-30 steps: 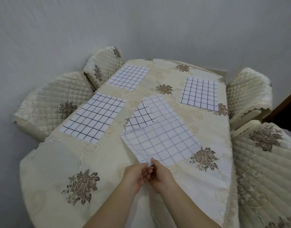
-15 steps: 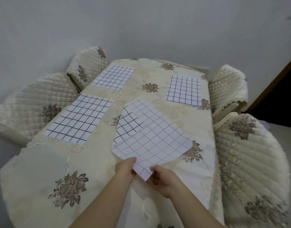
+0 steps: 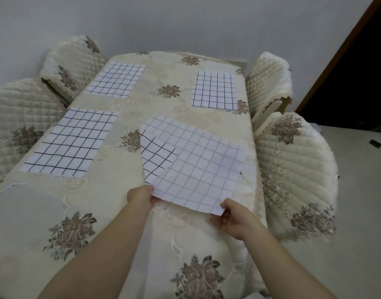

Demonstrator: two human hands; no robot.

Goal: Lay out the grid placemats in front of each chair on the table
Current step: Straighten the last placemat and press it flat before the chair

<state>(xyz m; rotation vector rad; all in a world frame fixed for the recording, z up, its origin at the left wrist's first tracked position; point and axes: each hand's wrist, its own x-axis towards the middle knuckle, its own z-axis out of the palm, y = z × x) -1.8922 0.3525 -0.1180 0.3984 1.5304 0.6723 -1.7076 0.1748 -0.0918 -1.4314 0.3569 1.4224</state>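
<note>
While both hands [image 3: 142, 194] [image 3: 232, 219] grip the raised placemat [image 3: 198, 167], it hides another [image 3: 155, 156].

Two bare forearms reaching forward from the bottom edge and spreading apart, left hand [image 3: 141, 194] pinched at the near left corner of a white, faintly gridded fabric placemat [image 3: 198, 169], right hand [image 3: 233, 219] curled with thumb on top, gripping its near right corner.
</note>
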